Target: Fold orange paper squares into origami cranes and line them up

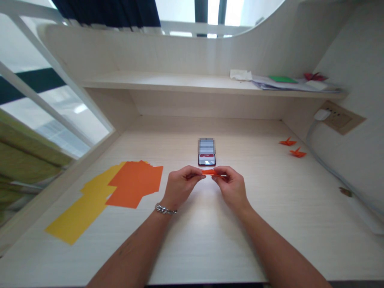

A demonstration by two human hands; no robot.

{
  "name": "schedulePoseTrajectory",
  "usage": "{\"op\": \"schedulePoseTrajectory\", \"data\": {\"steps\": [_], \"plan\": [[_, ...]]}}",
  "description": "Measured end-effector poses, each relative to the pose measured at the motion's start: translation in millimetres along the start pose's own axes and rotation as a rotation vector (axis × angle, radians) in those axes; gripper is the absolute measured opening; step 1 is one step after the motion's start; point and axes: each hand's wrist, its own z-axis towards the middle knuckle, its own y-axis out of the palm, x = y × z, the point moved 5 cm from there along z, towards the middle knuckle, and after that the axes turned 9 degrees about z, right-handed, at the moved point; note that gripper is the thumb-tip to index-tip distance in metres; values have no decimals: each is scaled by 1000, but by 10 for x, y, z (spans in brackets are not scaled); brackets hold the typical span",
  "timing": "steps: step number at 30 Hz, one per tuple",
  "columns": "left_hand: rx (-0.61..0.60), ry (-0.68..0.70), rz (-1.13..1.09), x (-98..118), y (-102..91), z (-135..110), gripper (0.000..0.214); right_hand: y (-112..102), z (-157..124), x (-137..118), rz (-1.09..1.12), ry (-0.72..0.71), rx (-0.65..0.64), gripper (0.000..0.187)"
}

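Note:
Between my two hands is a small piece of folded orange paper, held up just in front of the phone. My left hand pinches its left end between thumb and fingers. On the other end, my right hand is closed in a similar pinch, its fingers covering part of the paper. A phone with a lit, partly blurred screen lies on the desk beyond my fingertips. To the left of my left hand lie loose orange paper sheets, overlapping yellow sheets.
Two folded orange paper cranes sit at the right of the desk. A white charger in the wall socket trails a cable down the right side. Papers and a dark red folded piece lie on the shelf.

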Motion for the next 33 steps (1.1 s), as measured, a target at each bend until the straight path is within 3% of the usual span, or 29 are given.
{"op": "schedulePoseTrajectory", "data": {"steps": [17, 33], "plan": [[-101, -329, -317, -115, 52, 57, 24, 40, 30, 245, 332, 388, -67, 33], [-90, -312, -371, -162, 55, 72, 32, 45, -3, 210, 338, 480, -49, 41]]}}
